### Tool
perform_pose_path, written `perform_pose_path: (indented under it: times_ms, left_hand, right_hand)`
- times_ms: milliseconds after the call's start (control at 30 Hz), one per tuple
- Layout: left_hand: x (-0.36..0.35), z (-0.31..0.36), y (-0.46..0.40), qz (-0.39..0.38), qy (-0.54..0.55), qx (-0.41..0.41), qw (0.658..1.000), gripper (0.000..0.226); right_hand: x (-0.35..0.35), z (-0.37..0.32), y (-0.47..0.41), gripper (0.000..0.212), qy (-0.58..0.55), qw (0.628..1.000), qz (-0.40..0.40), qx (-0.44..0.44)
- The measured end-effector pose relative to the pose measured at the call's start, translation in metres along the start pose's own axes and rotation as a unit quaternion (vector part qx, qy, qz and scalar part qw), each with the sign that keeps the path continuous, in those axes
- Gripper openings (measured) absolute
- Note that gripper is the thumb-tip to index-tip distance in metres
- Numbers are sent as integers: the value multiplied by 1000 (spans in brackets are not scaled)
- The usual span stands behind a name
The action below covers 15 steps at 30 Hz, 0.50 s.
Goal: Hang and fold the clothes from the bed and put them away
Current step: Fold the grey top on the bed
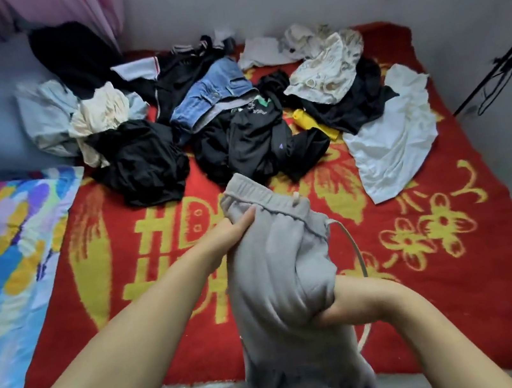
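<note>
Grey sweatpants (281, 277) hang above the near edge of the bed (460, 262), held up by both hands. The left hand (237, 230) pinches the fabric just below the elastic waistband, thumb on top. The right hand (342, 301) grips a bunch of the cloth lower down, fingers curled into it. A white drawstring (355, 245) loops out beside the right hand. Beyond the sweatpants, a heap of clothes (218, 115) lies on the red blanket (432, 300), with a white shirt (396, 138) to the heap's right.
</note>
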<state>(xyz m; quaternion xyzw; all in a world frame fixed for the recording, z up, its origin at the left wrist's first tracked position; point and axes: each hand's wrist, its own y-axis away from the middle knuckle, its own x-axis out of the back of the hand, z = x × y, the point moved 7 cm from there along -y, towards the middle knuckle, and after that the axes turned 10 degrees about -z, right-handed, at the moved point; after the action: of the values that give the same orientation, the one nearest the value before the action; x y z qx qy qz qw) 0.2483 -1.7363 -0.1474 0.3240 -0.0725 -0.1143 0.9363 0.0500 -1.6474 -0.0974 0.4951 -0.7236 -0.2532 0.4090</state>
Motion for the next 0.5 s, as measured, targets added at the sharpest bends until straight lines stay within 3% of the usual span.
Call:
perform_pose_path:
  times_ms: [67, 167, 267, 333, 400, 500]
  left_hand:
    - [-21, 2, -4, -61, 141, -12, 988, 33]
    - [-37, 33, 0, -124, 330, -77, 933, 23]
    - [-52, 71, 22, -188, 261, -76, 944, 19]
    - [-67, 87, 39, -241, 164, -89, 952, 21]
    - [-81, 99, 59, -295, 116, -113, 942, 29]
    - [-85, 115, 87, -358, 154, -126, 912, 34]
  right_hand:
    - [-3, -4, 7, 33, 45, 999, -1, 15]
    - [0, 13, 18, 29, 30, 999, 13, 5]
    - [25, 41, 27, 33, 13, 996, 73, -44]
    - [57, 53, 37, 63, -35, 979, 189, -59]
    - [86, 46, 48, 84, -44, 959, 279, -6]
    - [97, 14, 37, 95, 46, 965, 239, 100]
